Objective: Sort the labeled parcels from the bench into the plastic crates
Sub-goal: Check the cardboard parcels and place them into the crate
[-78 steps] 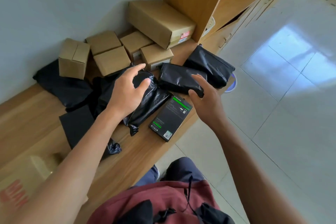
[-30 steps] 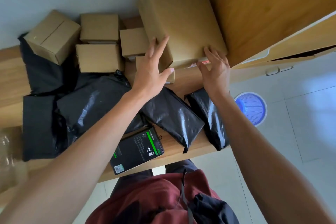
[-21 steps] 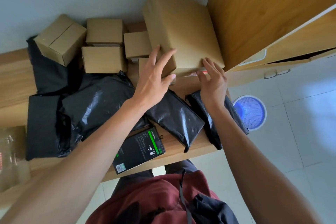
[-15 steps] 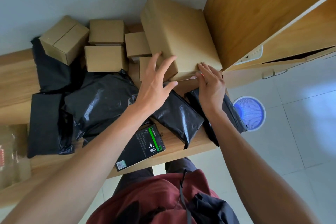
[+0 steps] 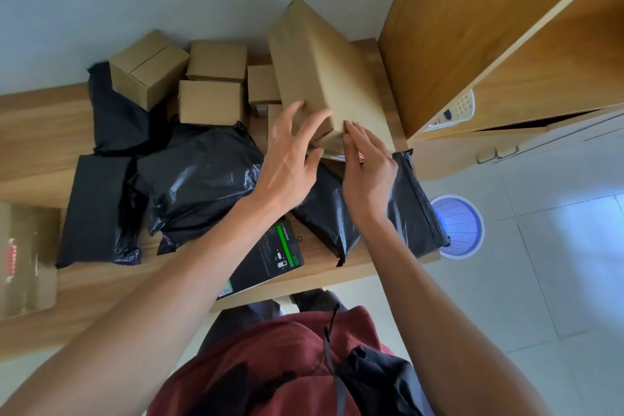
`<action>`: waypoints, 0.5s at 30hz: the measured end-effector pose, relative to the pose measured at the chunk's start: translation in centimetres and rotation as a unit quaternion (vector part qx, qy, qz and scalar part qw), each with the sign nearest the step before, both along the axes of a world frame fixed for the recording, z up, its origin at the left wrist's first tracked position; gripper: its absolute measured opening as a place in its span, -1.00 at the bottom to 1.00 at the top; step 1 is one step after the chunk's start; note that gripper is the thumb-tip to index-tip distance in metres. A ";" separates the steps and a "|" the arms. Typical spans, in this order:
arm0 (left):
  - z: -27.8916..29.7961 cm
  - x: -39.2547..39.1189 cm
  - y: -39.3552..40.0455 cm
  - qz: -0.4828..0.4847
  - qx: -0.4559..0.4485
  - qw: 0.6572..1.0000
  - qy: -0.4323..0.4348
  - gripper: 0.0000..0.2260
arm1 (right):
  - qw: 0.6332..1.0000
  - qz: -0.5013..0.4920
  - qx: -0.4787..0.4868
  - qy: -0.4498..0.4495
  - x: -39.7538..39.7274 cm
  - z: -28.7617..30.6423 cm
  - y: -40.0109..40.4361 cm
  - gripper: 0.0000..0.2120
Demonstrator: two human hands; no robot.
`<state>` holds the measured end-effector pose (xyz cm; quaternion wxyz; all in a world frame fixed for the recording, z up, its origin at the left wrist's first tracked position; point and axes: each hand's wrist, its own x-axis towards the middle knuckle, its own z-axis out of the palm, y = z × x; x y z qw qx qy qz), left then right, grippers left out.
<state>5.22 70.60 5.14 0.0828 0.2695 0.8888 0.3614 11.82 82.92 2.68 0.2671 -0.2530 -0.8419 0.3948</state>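
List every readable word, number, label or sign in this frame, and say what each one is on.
Nothing reads with certainty.
black retail box: green stripe, white print and icons, too small.
Label on the large cardboard box, near edge by the right hand: red and white, mostly hidden.
Clear-wrapped parcel at far left: red marks, blurred.
White keypad panel on the cabinet: illegible.

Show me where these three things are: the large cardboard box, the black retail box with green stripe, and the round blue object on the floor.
large cardboard box (image 5: 324,78): head view, on its broad top face.
black retail box (image 5: 270,257): head view, on its printed face.
round blue object (image 5: 456,226): head view, on its ribbed centre.
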 end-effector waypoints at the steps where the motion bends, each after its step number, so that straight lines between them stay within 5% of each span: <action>1: 0.3 0.0 -0.3 0.000 0.000 1.000 0.005 -0.43 | 1.000 -0.002 -0.006 0.003 0.0 0.4 -0.4 -0.75; 15: 3.3 2.2 -11.8 0.099 0.124 0.987 0.039 -0.46 | 0.992 0.048 0.059 0.097 -0.3 5.8 -10.8 -0.83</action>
